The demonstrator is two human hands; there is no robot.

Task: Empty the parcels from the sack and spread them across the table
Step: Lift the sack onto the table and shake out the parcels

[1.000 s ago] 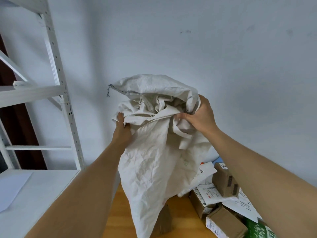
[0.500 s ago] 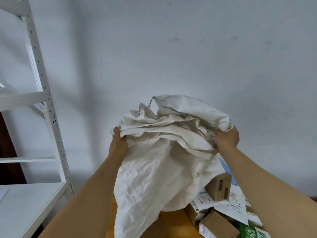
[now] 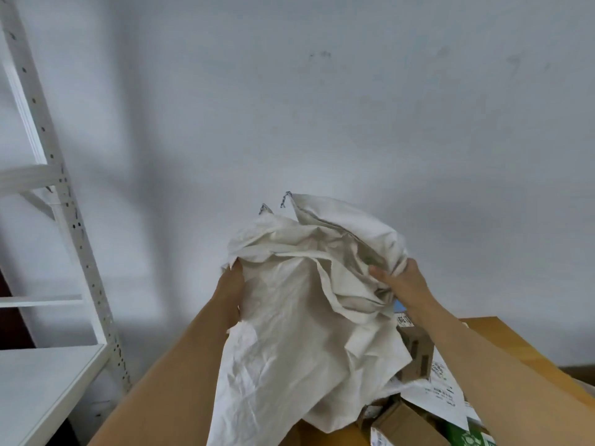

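I am lowering the limp sack (image 3: pixel 299 317), left hand (image 3: pixel 232 284) and right hand (image 3: pixel 397 280) both gripping its bunched cloth; parcels (image 3: pixel 415 349) are lying heaped on the counter (image 3: pixel 502 342), needing spreading.

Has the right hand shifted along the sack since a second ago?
Yes. The right hand slid rightward along the sack, away from the left hand: earlier it gripped the bunched middle, now the right edge.
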